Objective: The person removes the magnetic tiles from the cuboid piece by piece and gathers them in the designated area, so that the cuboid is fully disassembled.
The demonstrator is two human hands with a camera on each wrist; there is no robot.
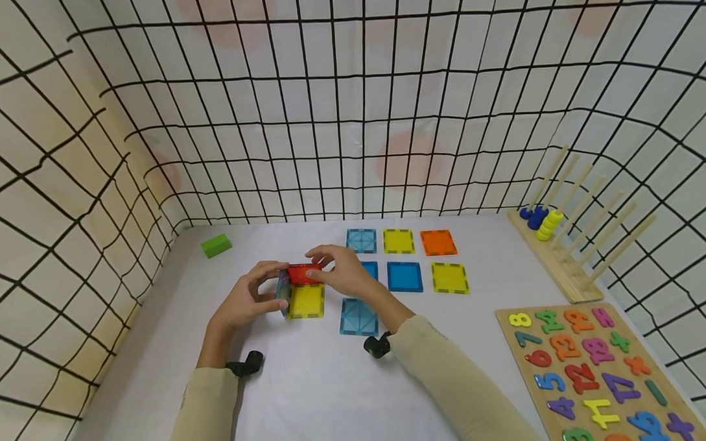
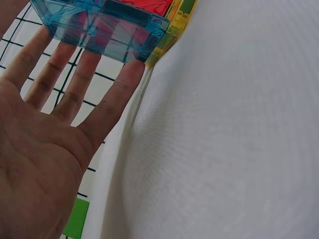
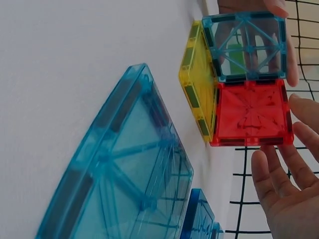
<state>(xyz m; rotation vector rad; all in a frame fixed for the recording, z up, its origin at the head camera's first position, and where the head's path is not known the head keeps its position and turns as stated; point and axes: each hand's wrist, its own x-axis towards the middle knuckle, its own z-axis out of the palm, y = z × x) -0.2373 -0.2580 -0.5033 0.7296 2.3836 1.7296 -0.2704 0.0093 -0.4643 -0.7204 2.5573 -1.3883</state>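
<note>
A see-through light-blue magnetic tile [image 3: 249,47] and a red magnetic tile [image 3: 251,112] stand upright along two adjoining edges of a flat yellow tile [image 1: 306,301]. My left hand [image 1: 252,292] holds the blue tile by its edges, with fingertips [image 2: 133,69] against it in the left wrist view. On the other side, my right hand [image 1: 344,273] pinches the red tile near its right end, the thumb in front. Beneath and beside the right forearm lie a light-blue tile [image 1: 358,317] and a partly hidden blue tile [image 1: 370,269].
More flat tiles lie behind and to the right, including an orange tile [image 1: 438,242] and a dark-blue tile [image 1: 404,277]. A green block [image 1: 216,245] sits at far left. A pegged wooden stand [image 1: 583,284] and a number board [image 1: 512,358] occupy the right side. Black-grid walls surround the table.
</note>
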